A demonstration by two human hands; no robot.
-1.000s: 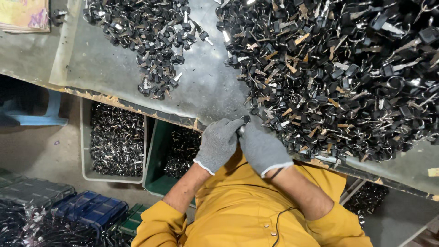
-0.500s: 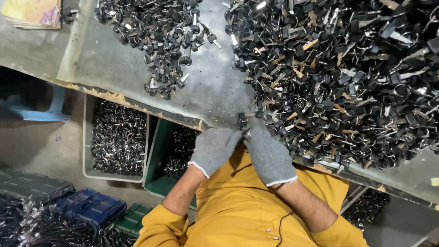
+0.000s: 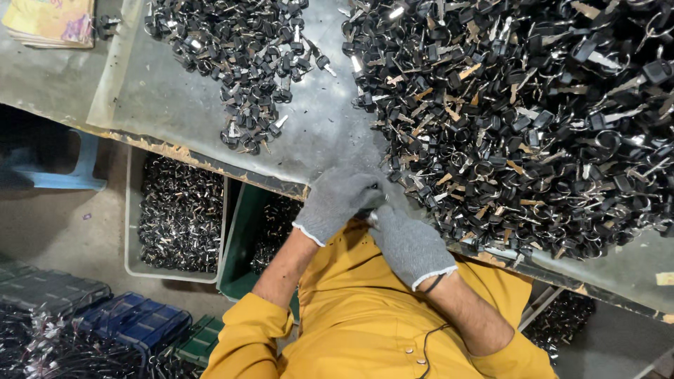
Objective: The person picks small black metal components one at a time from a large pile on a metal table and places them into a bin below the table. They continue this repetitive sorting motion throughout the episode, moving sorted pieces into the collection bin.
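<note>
At table edge, centre frame: both gloved hands meet over one small dark part, probably a key with a black head, pinched between them (image 3: 373, 203)
Left hand: left hand (image 3: 338, 200), grey knit glove, fingers curled shut around the part; how much of it sits inside, cannot tell
Right hand: right hand (image 3: 407, 242), grey knit glove, fingertips closed against the same part from below
Change: both hands have drawn back from the rim of the big pile toward the body, left now curled over right; reads as one piece picked off and being worked in hand
Big pile: black-headed keys and rings (image 3: 533, 105), right half of frame, near edge just beside the hands
Small pile: same parts (image 3: 239, 63), upper left of frame, well apart
Table: grey metal sheet (image 3: 316, 133)
Grey bin: (image 3: 179, 214) lower left, under table, full of parts
Green bin: (image 3: 246, 245) beside the grey bin, below left forearm
</note>
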